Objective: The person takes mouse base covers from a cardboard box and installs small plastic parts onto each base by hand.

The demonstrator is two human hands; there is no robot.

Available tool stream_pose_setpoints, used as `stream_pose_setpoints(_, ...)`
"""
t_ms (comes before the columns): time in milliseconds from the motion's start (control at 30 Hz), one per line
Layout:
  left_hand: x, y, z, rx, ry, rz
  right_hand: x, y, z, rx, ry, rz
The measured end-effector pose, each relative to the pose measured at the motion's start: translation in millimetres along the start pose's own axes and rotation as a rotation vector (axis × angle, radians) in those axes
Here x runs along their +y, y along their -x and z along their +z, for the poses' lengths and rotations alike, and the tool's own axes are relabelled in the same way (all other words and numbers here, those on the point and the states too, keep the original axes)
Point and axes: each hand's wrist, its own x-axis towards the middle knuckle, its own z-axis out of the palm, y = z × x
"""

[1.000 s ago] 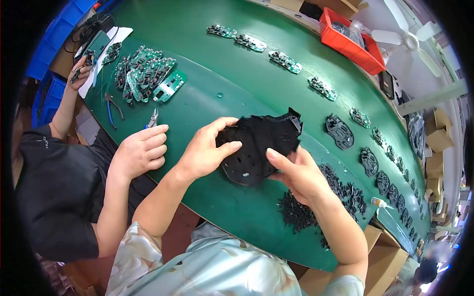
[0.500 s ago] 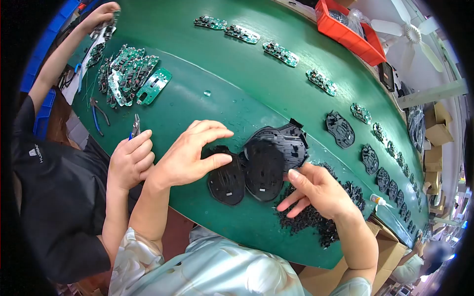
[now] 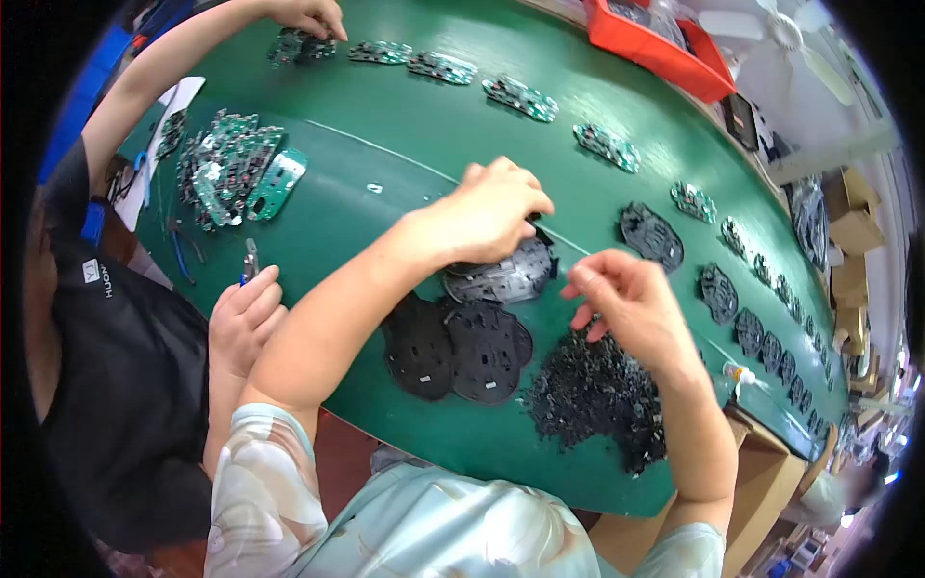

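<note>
Heap point(image 3: 602, 400) of small black parts, head view: ref. pt. for all positions, lying on green worktop point(image 3: 328, 222). L hand point(image 3: 491, 212): up & left of heap, palm down, fingers curled over upper black shell point(image 3: 506, 275); can't tell whether it grips. R hand point(image 3: 631, 303): just above heap's far edge, fingers bent & parted from thumb, released. Two more shells w/ small pale marks lie just left of heap: inner shell point(image 3: 487, 361) and, farther left, outer shell point(image 3: 421, 352); the pair touch. Right of heap: white bottle point(image 3: 739, 373); lower right, open carton point(image 3: 761, 482). Up & right of heap: shell row point(image 3: 718, 292), receding; beyond it, roughly parallel, board row point(image 3: 520, 96) (green PCBs). Far upper left of heap: board pile point(image 3: 231, 169), overlapping. Co-worker's hands: raised one point(image 3: 310, 14), far up-left of heap, at a blurred board point(image 3: 301, 48); lower one point(image 3: 246, 313), well left of heap, closed round pliers point(image 3: 251, 260). Red bin point(image 3: 660, 53): far beyond heap, past board row.
</note>
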Motion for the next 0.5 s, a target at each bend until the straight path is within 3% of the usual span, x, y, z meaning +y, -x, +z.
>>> stream_pose_setpoints(33,-2,0,2,0.098,-0.009,-0.003,0,7,-10,0.066,-0.006,-0.016)
stream_pose_setpoints(100,-5,2,-5,0.109,-0.028,-0.078,4,18,-31,0.228,0.08,-0.086)
stream_pose_setpoints(200,-17,13,-16,0.112,0.002,-0.032,27,27,-61,0.368,0.217,-0.097)
stream_pose_setpoints(367,-23,20,-54,0.167,0.11,-0.034,56,24,-63,0.353,0.267,-0.084)
stream_pose_setpoints(500,-20,-9,-65,0.193,0.224,-0.206,48,2,-37,0.282,0.445,-0.295)
